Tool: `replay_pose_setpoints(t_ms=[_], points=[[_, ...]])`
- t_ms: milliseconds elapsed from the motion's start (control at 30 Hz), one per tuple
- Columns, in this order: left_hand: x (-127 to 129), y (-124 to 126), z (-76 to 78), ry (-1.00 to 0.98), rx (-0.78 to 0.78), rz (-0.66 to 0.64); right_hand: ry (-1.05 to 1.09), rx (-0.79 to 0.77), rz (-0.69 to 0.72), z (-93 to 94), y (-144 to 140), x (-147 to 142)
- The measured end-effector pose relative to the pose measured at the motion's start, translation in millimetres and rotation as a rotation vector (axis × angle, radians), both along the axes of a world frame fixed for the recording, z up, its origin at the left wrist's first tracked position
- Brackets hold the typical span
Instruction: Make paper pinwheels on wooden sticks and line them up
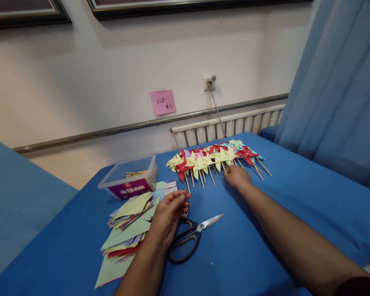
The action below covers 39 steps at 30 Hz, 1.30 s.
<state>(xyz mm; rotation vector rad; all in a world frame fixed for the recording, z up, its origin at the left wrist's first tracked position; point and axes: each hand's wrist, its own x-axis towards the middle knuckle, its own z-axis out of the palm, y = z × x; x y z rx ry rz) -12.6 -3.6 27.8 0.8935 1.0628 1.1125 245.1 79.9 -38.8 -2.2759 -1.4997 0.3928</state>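
Your right hand [237, 176] is stretched far forward, fingers curled down onto the sticks at the near edge of the row of paper pinwheels [216, 158]. It touches them, but you cannot tell from here whether it grips one or only rests on them. The pinwheels, yellow, red, pale green and a few pink, lie overlapping in a long band across the far side of the counter [296, 205], their wooden sticks pointing back towards you.

Your left hand [169, 216] hovers nearer to you, fingers drawn in with thumb and fingertips pinched narrow; whether something small sits between them is too fine to see. Just under it lie black-handled scissors [191, 236], blades shut and pointing right. To its left a loose stack of cut coloured paper [128, 224] fans out on the blue cover. Behind that stands a clear plastic box [130, 177] with a purple label, holding wooden sticks.

A pink note [163, 102] is stuck on the wall above.
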Motion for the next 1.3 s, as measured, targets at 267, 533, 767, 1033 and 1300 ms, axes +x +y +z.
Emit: replay_pose_setpoints(t_ms=[267, 533, 767, 1033, 1300], points=[[0, 0, -1.0, -0.002, 0.003, -0.002, 0.005, 0.006, 0.009, 0.0, 0, -2], [-1, 1, -2.2, 0.011, -0.005, -0.015, 0.003, 0.015, -0.016, -0.4, 1, -2], [0, 1, -2.7, 0.023, -0.007, -0.021, -0.015, -0.001, -0.060, 0.8, 2, -1], [0, 0, -3.3, 0.029, -0.006, -0.040, -0.027, -0.024, -0.077, 1.1, 3, 5], [2, -2, -2.2, 0.042, -0.015, -0.049, -0.044, -0.043, -0.072, 1.3, 4, 8]])
